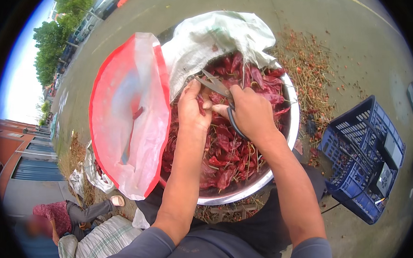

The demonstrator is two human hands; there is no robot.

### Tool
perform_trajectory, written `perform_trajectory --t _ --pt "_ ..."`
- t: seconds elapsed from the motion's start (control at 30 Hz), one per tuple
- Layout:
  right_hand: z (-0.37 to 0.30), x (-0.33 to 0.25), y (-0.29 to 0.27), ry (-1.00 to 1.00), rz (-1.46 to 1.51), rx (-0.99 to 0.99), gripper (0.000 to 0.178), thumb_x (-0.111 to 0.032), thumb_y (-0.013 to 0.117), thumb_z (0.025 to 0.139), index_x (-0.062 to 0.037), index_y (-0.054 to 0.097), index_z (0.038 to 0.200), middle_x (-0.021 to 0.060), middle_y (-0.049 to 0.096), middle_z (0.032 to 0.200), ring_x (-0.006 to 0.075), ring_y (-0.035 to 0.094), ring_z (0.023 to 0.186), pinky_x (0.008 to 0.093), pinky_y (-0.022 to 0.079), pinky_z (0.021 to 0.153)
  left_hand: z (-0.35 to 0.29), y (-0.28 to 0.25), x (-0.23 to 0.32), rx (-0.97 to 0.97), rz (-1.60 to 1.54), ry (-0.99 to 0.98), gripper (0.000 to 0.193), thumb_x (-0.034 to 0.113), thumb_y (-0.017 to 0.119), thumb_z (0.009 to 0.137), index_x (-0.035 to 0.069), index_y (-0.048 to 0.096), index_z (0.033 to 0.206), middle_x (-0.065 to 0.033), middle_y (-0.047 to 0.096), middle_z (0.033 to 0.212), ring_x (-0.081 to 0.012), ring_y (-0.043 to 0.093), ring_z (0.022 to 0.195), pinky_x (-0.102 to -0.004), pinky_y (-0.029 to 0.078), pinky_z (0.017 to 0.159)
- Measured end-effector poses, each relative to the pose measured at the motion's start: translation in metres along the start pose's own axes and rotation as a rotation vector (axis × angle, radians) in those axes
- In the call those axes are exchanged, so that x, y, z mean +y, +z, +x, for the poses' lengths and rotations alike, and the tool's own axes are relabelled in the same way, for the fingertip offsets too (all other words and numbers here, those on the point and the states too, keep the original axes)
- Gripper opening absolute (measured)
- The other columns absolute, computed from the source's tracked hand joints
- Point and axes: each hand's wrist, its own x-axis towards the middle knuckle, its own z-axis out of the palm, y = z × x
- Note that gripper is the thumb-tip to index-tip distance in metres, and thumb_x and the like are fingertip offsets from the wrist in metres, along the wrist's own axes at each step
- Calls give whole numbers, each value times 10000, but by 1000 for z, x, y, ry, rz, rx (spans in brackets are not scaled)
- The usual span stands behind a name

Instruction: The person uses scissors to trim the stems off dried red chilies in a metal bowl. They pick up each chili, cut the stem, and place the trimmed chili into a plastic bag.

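My right hand (252,110) grips a pair of scissors (216,86) by its dark handles, with the blades pointing up and to the left. Close beside the blades, my left hand (193,107) is closed around a dried red chili (201,104). Both hands are over a wide metal basin (291,110) heaped with dried red chilies (224,153), many with stems. A white woven sack (207,31) lies over the basin's far rim, with chilies at its mouth. Left of my left forearm stands a translucent bag (145,93) with red edging.
A blue plastic crate (348,178) with small devices sits at the right. Cut stems (308,64) litter the ground beyond the basin. At the lower left, another person (61,219) is beside a stuffed woven sack (109,240). Parked vehicles (93,18) are at the far left.
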Motion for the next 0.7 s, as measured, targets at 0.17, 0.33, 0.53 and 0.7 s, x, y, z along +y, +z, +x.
perform_trajectory --t 0.17,0.33,0.53,0.7 --pt "4 -8 -11 95 51 -137 540 -534 704 862 -10 596 935 222 676 751 426 695 761 522 543 674 -9 -6 3 -35 505 145 338 242 719 946 21 634 1187 -67 657 970 -171 633 778 -256 458 508" --pt "4 -7 -14 153 202 -202 534 -517 709 874 10 622 890 248 672 751 442 684 777 517 533 694 -21 -3 3 1 1488 980 292 173 756 870 93 720 1148 -124 656 1018 -278 642 962 -371 515 871" --pt "4 -12 -16 186 401 -289 539 -506 678 904 31 652 874 248 666 756 437 668 738 489 518 703 -10 -14 10 -111 1333 740 232 138 718 901 59 705 1119 -101 704 983 -207 655 851 -324 520 779" --pt "3 -16 -13 348 911 -498 537 -542 590 969 -10 641 917 103 592 669 197 591 562 349 476 520 0 -20 7 -225 854 587 192 137 679 959 15 685 1108 -37 697 918 -119 620 782 -275 505 699"
